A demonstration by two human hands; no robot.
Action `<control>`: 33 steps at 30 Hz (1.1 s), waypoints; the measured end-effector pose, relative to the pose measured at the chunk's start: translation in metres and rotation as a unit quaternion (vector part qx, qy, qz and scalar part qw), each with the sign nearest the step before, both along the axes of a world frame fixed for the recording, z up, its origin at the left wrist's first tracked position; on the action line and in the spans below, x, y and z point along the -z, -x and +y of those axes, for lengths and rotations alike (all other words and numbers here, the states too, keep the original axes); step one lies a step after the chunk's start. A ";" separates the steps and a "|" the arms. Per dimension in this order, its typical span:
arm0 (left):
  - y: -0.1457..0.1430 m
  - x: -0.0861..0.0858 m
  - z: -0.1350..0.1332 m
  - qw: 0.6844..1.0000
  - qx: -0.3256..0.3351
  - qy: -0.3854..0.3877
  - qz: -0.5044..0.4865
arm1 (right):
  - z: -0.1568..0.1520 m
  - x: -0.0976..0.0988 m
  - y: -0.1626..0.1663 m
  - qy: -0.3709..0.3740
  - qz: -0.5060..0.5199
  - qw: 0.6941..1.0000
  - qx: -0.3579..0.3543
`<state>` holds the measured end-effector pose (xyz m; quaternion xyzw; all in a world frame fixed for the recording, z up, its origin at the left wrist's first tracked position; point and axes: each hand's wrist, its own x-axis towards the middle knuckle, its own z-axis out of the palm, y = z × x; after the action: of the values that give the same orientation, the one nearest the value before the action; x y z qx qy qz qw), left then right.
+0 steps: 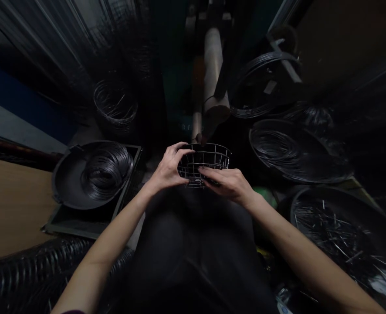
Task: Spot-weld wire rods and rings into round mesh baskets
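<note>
A round wire basket [215, 153] is held between my two hands, just in front of a machine's electrode arm [197, 124]. My left hand [171, 166] wraps the basket's left side, its fingers on the rim and the thumb lower down. Against the near side and the bottom of the basket, my right hand [228, 181] presses with its fingers. The far rim of the basket meets the tip of the arm; whether they touch I cannot tell. Above the basket hangs a thick metal cylinder [214, 69].
A dark basin [67, 181] with coiled wire rings stands at the left on a metal frame [69, 226]. At the right are another basin [310, 131] with wire rings and a tub [297, 205] of short wire pieces. Large wire hoops [245, 112] hang behind.
</note>
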<state>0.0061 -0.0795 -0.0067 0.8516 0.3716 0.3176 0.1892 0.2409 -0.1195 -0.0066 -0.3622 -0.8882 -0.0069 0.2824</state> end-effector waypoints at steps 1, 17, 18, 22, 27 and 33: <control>-0.001 0.000 0.002 1.000 0.000 -0.003 -0.005 | 0.003 0.000 -0.001 -0.015 0.002 1.000 -0.005; 0.001 -0.005 0.021 1.000 0.010 0.011 -0.027 | 0.017 -0.012 0.002 0.032 0.016 0.999 0.020; 0.001 -0.006 0.021 0.999 0.008 0.014 -0.031 | 0.014 -0.012 0.002 0.045 0.014 0.998 0.031; 0.000 -0.008 0.021 0.999 -0.006 0.026 -0.022 | -0.006 -0.012 0.003 0.021 0.046 0.990 0.132; 0.000 -0.010 0.023 0.999 -0.013 0.040 -0.028 | -0.019 -0.011 0.003 0.030 0.109 0.959 0.261; -0.001 -0.011 0.042 0.998 -0.021 0.056 -0.033 | 0.003 -0.016 0.005 0.050 0.136 0.953 0.265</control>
<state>0.0075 -0.0378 0.0045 0.8211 0.3998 0.3278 0.2418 0.2360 -0.1160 0.0089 -0.5958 -0.7124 0.0119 0.3707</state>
